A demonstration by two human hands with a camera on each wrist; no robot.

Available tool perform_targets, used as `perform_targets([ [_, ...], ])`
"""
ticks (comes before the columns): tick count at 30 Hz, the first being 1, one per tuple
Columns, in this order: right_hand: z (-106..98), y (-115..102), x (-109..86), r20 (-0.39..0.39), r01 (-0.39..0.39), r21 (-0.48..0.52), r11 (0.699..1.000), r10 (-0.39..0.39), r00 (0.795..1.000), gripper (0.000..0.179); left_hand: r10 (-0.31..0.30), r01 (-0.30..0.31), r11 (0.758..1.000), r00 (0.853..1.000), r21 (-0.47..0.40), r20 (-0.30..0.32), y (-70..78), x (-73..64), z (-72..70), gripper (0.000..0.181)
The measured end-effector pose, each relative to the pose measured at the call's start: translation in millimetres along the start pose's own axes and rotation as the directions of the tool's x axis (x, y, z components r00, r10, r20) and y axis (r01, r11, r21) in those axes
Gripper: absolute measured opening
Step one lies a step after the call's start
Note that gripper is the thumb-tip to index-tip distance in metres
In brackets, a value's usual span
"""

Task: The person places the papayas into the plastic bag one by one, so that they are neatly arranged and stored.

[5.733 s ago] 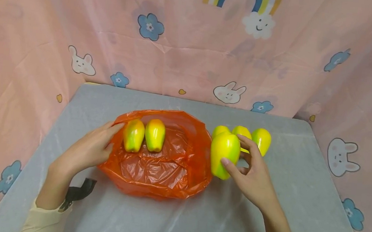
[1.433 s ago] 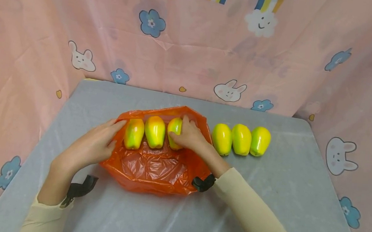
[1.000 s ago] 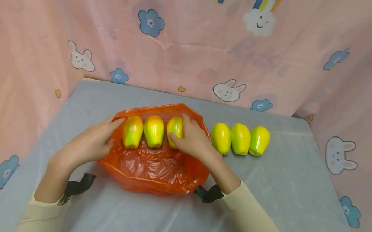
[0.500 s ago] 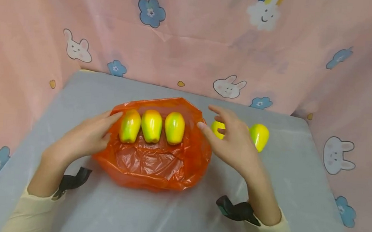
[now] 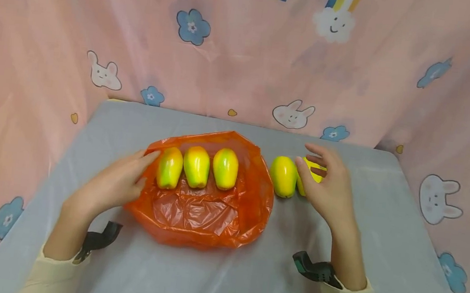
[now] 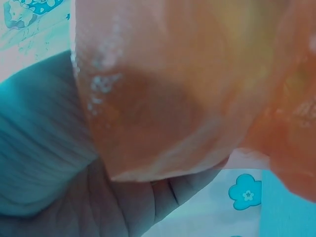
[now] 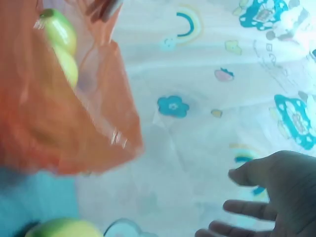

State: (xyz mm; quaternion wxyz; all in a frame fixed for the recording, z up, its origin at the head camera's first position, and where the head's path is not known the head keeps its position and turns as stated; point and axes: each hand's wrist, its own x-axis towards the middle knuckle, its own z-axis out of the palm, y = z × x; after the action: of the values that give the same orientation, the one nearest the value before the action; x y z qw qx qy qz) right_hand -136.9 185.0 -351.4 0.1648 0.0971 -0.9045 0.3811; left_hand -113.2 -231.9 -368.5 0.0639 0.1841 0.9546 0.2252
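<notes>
An orange-red plastic bag (image 5: 194,211) lies with its mouth spread on the grey table. Three yellow-green papayas (image 5: 225,169) sit in a row inside it. My left hand (image 5: 110,181) holds the bag's left rim; in the left wrist view the film covers part of the hand (image 6: 44,133). To the right of the bag, my right hand (image 5: 329,184) hovers over the loose papayas with its fingers apart and nothing in its grasp. One loose papaya (image 5: 283,177) shows fully, a second papaya (image 5: 311,165) is partly covered, and the rightmost is hidden behind the hand.
The grey tabletop (image 5: 205,280) extends around the bag. Pink patterned cloth (image 5: 243,62) hangs behind it and along both sides. Each wrist carries a black camera mount (image 5: 100,237).
The right hand carried a third papaya into the bag, let go of it, and moved back right over the loose ones. The left hand has stayed at the bag's left rim.
</notes>
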Motion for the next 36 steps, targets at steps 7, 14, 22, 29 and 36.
perform_targets([
  [7,-1.6,20.3,-1.2,-0.017,-0.057,-0.002,0.998,0.057,0.998,0.046,-0.032,0.032,0.999,0.999,-0.005,0.017,0.6,-3.4,-0.1,0.071],
  [14,6.1,40.8,5.9,-0.083,-0.187,-0.075,0.979,0.181,0.980,0.048,-0.002,0.002,1.000,1.000,0.018,-0.010,4.3,-4.7,2.6,0.068],
  [22,2.4,75.5,13.6,0.014,-0.238,-0.158,0.958,0.243,0.970,0.056,-0.014,0.015,1.000,1.000,0.007,-0.010,7.3,-2.7,4.8,0.069],
  [29,0.1,103.5,13.9,0.038,-0.310,-0.191,0.931,0.323,0.946,0.063,-0.044,0.044,0.999,0.999,0.005,0.005,7.1,-6.4,-0.1,0.067],
  [36,-0.7,123.4,15.6,0.082,-0.415,-0.207,0.886,0.439,0.895,0.079,-0.042,0.042,0.999,0.999,0.012,0.008,6.2,-6.4,-3.0,0.066],
])
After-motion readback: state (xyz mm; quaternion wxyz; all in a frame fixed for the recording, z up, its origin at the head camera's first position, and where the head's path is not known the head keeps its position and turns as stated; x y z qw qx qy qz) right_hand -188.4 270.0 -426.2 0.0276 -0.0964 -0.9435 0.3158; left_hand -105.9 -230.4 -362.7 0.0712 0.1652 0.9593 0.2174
